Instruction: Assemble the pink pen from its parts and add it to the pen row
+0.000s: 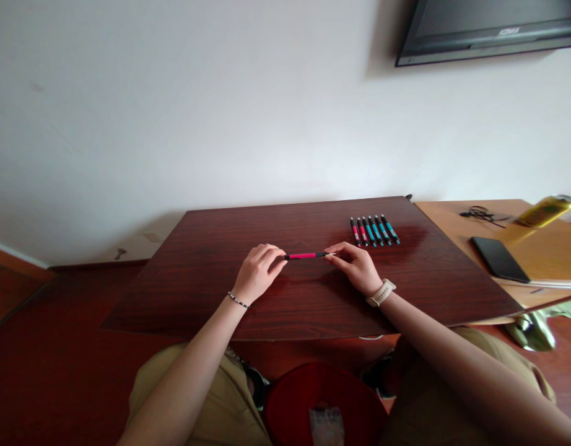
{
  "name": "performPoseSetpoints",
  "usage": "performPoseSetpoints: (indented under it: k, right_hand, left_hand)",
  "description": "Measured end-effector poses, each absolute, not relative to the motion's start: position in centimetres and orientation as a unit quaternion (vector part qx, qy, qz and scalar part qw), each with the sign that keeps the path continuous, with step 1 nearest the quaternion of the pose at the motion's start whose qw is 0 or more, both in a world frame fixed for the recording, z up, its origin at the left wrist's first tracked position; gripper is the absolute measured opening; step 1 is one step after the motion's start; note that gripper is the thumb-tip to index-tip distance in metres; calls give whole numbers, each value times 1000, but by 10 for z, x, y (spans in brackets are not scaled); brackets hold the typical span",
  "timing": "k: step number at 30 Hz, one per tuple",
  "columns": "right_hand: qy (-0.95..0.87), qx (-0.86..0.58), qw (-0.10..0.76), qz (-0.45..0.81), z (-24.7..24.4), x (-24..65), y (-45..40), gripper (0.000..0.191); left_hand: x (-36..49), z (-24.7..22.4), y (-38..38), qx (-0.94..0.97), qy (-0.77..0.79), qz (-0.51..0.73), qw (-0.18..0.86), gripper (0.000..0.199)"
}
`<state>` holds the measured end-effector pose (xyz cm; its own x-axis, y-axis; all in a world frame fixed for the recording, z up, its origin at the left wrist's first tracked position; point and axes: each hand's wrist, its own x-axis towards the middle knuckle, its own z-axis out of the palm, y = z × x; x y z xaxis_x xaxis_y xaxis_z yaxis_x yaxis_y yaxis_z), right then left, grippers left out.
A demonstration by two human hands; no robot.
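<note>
A pink and black pen (304,255) is held level above the dark wooden table (197,248), between my two hands. My left hand (260,271) pinches its left end between thumb and fingers. At the other end, my right hand (355,266) has thumb and fingers closed on the pen's tip. Beyond my right hand, several pens lie side by side in a row: pink ones (355,233) at the left and blue ones (377,230) at the right.
On the lighter table at the right are a black phone (499,259), a thin black cable (483,214) and a yellow can (545,211). A red container (290,396) with a clear bag (327,426) is below the table's front edge. A screen (494,31) hangs on the wall.
</note>
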<state>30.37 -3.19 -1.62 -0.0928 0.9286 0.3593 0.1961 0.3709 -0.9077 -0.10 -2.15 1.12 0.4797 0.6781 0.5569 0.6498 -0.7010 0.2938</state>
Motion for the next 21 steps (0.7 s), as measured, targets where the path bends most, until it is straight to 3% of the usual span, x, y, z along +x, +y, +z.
performPoseSetpoints:
  k: [21]
  right_hand:
    - [-663,-416,506,364,-14,304,-33,38]
  left_hand:
    - [0,11,-22,856,373,348,87,15]
